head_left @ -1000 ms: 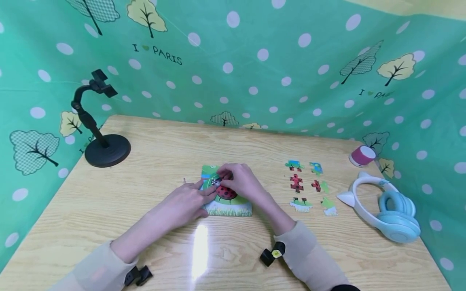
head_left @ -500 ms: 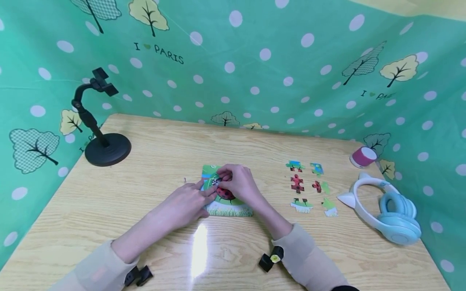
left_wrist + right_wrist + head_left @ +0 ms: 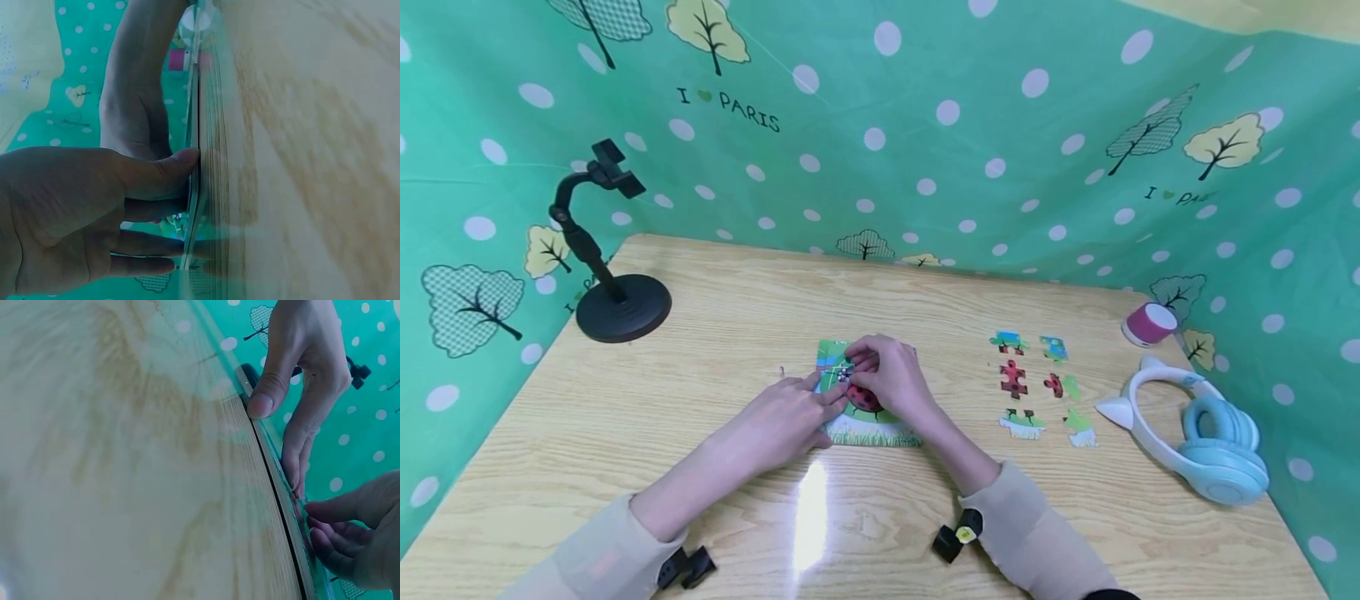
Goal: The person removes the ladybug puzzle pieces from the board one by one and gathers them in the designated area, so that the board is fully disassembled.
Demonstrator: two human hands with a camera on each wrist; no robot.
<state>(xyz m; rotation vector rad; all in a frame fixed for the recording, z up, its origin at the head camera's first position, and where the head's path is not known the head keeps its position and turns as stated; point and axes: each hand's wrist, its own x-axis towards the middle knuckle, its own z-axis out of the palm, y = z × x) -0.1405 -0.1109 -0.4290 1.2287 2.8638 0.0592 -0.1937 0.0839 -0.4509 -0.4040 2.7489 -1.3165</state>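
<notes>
A ladybug jigsaw puzzle (image 3: 880,432) lies on the wooden table, partly covered by both hands. My left hand (image 3: 786,417) rests over its left side, fingers extended onto the picture; in the left wrist view the thumb (image 3: 178,164) is at the puzzle's edge. Over the ladybug, my right hand (image 3: 891,379) has curled fingers and pinches a puzzle piece (image 3: 844,374) near the bug's head, beside the left fingertips. The piece is mostly hidden by the fingers. The right wrist view shows the right thumb and fingers (image 3: 331,540) low at the puzzle's surface.
Several loose puzzle pieces (image 3: 1013,379) lie in two columns to the right. Farther right are cat-ear headphones (image 3: 1221,467) and a pink speaker (image 3: 1148,323). A black phone stand (image 3: 622,308) stands back left. A polka-dot curtain (image 3: 917,150) hangs behind the table.
The right hand has shifted slightly at the ladybug's head, where the piece's markings look darker and clearer. The left hand and the loose pieces have stayed in place.
</notes>
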